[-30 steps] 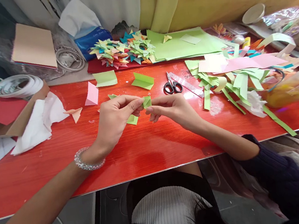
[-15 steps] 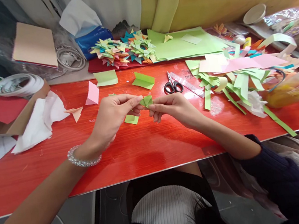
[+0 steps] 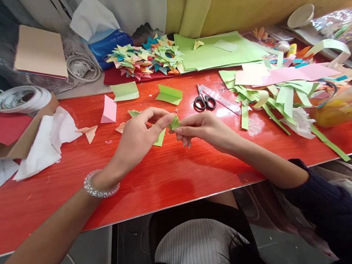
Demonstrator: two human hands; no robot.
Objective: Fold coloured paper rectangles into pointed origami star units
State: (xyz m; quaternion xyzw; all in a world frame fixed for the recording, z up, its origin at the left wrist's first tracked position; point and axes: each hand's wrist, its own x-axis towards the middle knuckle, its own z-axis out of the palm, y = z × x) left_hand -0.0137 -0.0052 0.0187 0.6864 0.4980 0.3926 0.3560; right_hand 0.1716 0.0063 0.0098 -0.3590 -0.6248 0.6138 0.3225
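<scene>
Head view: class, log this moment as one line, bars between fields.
left hand: pinching small folded green paper | right hand: pinching same paper | scissors: on red table, beside ruler

Place: home-like room, papercraft table.
Under the pinched small folded green paper [image 3: 175,123]: glossy red wood-grain tabletop [image 3: 157,187].
Beyond grip: olive-yellow draped fabric [image 3: 199,2], blue plastic tissue pack [image 3: 108,47], spiky multicoloured paper ornaments [image 3: 130,62].
Right of grip: black-handled metal scissors [image 3: 203,97], heaped pale-green paper strips [image 3: 286,99].
Left of grip: brown cardboard box [image 3: 34,134], white ring-shaped rolls [image 3: 37,99].
</scene>
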